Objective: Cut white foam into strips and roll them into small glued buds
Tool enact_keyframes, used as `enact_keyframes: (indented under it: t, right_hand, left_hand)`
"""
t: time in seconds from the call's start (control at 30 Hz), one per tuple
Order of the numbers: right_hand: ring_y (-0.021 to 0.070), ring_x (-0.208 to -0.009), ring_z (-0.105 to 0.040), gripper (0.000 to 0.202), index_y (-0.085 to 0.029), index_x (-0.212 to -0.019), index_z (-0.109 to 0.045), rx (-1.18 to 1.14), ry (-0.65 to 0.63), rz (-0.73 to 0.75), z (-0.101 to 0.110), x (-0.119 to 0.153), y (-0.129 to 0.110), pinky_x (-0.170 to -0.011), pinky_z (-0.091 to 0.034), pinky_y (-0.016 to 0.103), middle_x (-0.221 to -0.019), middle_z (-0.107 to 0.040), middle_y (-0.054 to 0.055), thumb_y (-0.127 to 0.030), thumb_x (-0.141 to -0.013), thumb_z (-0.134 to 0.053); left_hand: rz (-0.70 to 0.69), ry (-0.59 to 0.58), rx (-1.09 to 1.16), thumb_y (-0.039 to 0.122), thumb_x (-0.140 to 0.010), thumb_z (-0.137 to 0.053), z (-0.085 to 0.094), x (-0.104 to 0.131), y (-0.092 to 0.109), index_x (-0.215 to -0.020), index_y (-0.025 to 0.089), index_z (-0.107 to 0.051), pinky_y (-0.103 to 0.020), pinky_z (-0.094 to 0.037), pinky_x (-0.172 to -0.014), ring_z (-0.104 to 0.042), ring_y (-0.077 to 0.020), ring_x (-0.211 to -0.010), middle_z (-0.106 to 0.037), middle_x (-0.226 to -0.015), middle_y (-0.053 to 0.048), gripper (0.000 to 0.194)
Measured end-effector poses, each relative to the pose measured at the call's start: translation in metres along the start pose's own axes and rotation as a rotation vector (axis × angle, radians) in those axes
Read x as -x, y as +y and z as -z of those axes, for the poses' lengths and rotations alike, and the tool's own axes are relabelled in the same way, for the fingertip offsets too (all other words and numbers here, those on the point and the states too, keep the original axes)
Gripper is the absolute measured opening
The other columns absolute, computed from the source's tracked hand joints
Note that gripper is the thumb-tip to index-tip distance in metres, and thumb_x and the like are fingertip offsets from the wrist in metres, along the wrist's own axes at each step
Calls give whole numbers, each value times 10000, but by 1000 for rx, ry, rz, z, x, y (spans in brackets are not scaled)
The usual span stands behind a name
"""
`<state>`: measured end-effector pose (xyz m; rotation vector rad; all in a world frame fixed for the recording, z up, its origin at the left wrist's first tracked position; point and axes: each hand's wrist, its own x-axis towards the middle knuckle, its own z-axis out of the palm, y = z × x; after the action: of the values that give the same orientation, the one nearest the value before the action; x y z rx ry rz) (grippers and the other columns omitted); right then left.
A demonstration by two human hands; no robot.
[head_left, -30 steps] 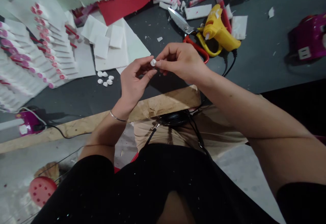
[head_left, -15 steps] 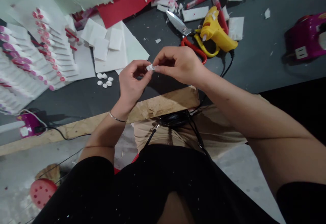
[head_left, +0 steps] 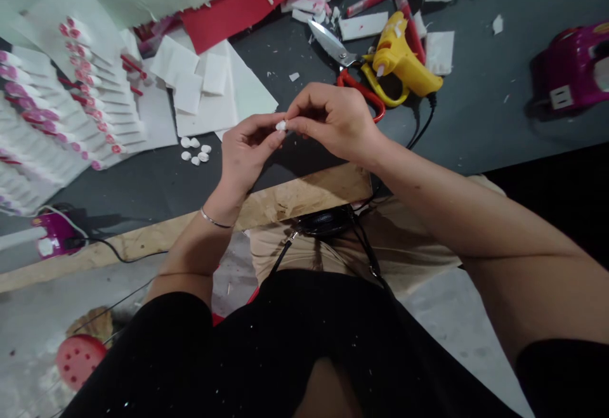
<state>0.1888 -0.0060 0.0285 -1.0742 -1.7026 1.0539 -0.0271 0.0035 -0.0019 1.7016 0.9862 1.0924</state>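
Between my fingertips, just above the table's near edge, is a small white rolled piece (head_left: 281,125), mostly covered by the fingers. My left hand (head_left: 245,151) pinches it from the left with thumb and forefinger. From the right, my right hand (head_left: 335,117) pinches the same piece, thumb and forefinger together. To the left of my left hand lies a group of several small white rolled pieces (head_left: 195,151) on the dark table. White square sheets (head_left: 188,91) lie stacked behind them.
Scissors (head_left: 335,47) with red and yellow handles and a yellow glue gun (head_left: 404,56) lie beyond my right hand. Rows of white sticks with pink tips (head_left: 90,88) fill the left. A purple power block (head_left: 571,69) stands at right. Wooden edging (head_left: 304,196) borders the table.
The white piece now looks shorter and more compact between my fingertips. My left thumb and forefinger have closed in on it; both hands stay in nearly the same place.
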Motion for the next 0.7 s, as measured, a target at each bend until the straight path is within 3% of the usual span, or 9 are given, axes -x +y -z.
enact_keyframes:
  t: [0.17, 0.3, 0.7]
  right_hand:
    - [170, -836, -671, 193, -190, -951, -748, -31, 14, -8, -2, 1, -3, -778, -553, 298, -881, -724, 32, -380, -980, -770]
    - [174, -801, -665, 210, -205, -929, -748, -38, 15, -6, -5, 1, 0, -769, -569, 312, -860, -728, 33, -408, -967, -782]
    - [168, -743, -669, 231, -201, -948, -753, -96, 16, -35, -9, 2, 1, -718, -614, 314, -829, -733, 34, -429, -964, -779]
  left_hand:
    - [-42, -4, -33, 662, -874, -822, 0, 0, 5, -1081, 397, -823, -426, -658, -840, -769, -209, -978, -802, -1067, -6, 336]
    - [-27, 15, -52, 637, -878, -830, 0, 2, 10, -1049, 362, -821, -407, -645, -845, -763, -201, -959, -808, -1052, -21, 324]
    - [-9, 44, -33, 660, -905, -787, -3, 1, 1, -1050, 350, -817, -343, -648, -741, -754, -173, -839, -801, -1027, -6, 344]
